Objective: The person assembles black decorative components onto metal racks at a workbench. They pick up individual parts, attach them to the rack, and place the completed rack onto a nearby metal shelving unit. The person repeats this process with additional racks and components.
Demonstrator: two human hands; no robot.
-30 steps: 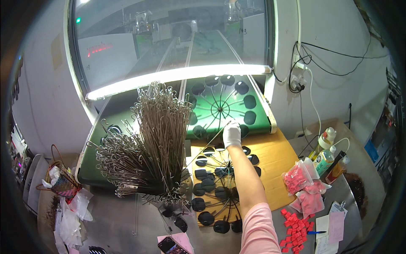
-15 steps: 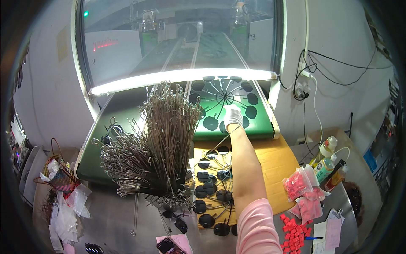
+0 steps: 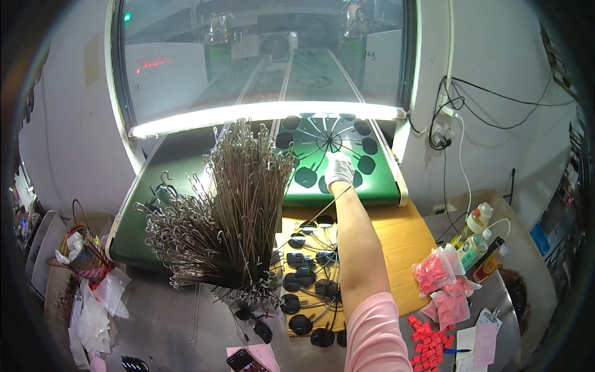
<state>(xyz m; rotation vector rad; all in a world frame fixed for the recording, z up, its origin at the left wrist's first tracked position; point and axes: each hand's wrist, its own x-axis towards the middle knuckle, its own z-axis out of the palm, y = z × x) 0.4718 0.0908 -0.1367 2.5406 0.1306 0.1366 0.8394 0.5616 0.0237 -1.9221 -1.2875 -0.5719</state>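
Note:
My right hand (image 3: 339, 170), in a white glove, reaches over the near end of a green conveyor belt (image 3: 372, 193). Its fingers are closed at the hub of a wheel-shaped wire rack (image 3: 329, 140) with dark lens-like pieces around its rim; the fingertips are partly hidden. A thin metal rod (image 3: 316, 216) slants down-left from beside my wrist; whether the hand holds it too is unclear. Below, partly behind my forearm, a second batch of dark lens-like pieces (image 3: 305, 276) on wire arms lies on a yellow-brown board (image 3: 396, 248). My left hand is out of view.
A tall bundle of hooked metal rods (image 3: 245, 211) stands left of the board. On the right are bags of pink pieces (image 3: 434, 271), loose red pieces (image 3: 427, 347) and bottles (image 3: 474, 248). A lit tube lamp (image 3: 266, 111) crosses above the belt. A phone (image 3: 246, 361) lies in front.
My right hand has shifted very slightly left at the hub. Pieces at the rack's near left side sit a little differently, as if the rack turned slightly.

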